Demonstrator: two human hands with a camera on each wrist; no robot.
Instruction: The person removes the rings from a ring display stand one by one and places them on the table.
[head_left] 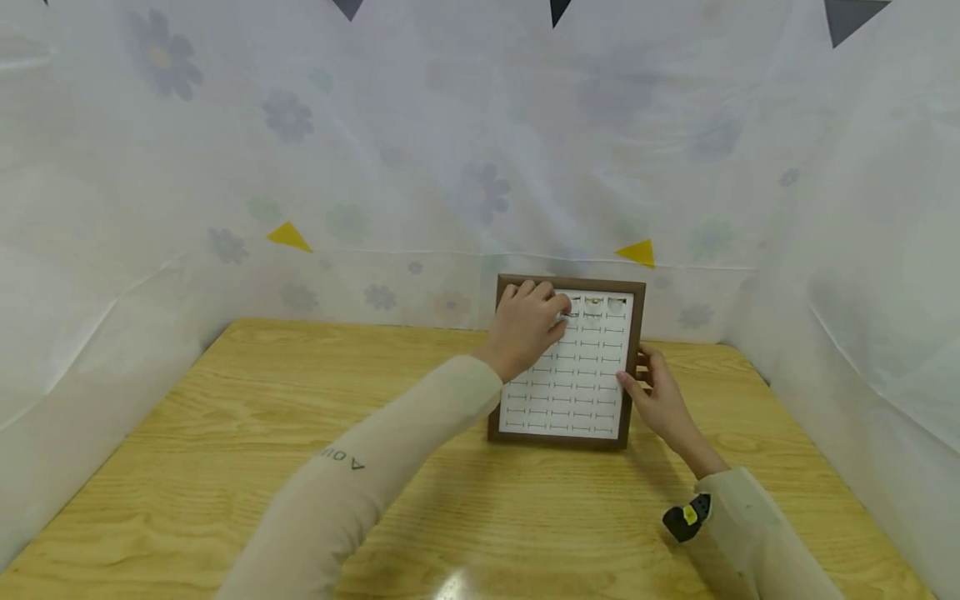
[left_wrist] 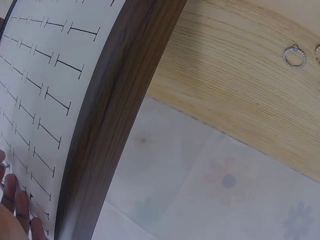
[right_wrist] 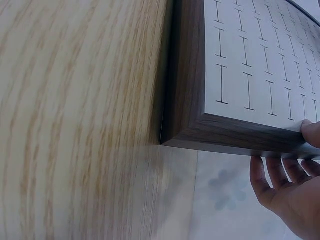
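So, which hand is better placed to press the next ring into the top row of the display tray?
Probably the left hand: its fingers are already at the top row of the tray, beside the seated rings. The right hand grips the tray's right edge, steadying it.

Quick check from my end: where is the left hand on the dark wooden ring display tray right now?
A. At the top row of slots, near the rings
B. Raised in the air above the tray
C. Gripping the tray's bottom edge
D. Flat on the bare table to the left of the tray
A: in the head view the left hand rests on the top of the dark wooden ring display tray, fingers beside the small rings in the top row.
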